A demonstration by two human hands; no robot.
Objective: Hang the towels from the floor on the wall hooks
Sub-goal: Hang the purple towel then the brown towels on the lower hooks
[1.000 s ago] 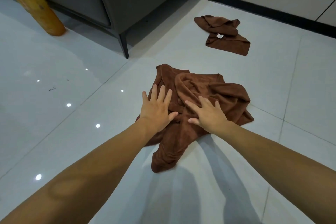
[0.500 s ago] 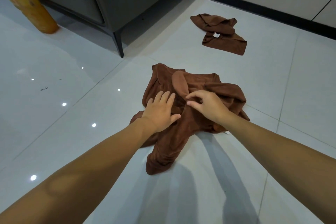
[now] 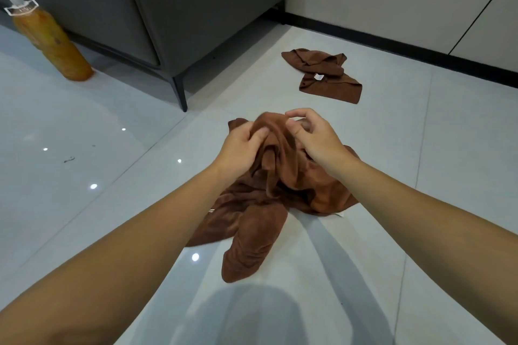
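Two hands, lying flat a second ago, now curl into the near towel (image 3: pixel 252 221), the left hand (image 3: pixel 241 143) gripping a raised fold and the right hand (image 3: pixel 316 137) pinching just beside it, so it begins leaving the floor (image 3: pixel 84 204); the second towel (image 3: pixel 325 75) waits at one o'clock.

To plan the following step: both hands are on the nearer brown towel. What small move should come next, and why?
Probably lift it straight up. The left hand and right hand pinch a raised fold of the nearer towel, but most of it lies bunched on the floor. Raising it should let it hang free.
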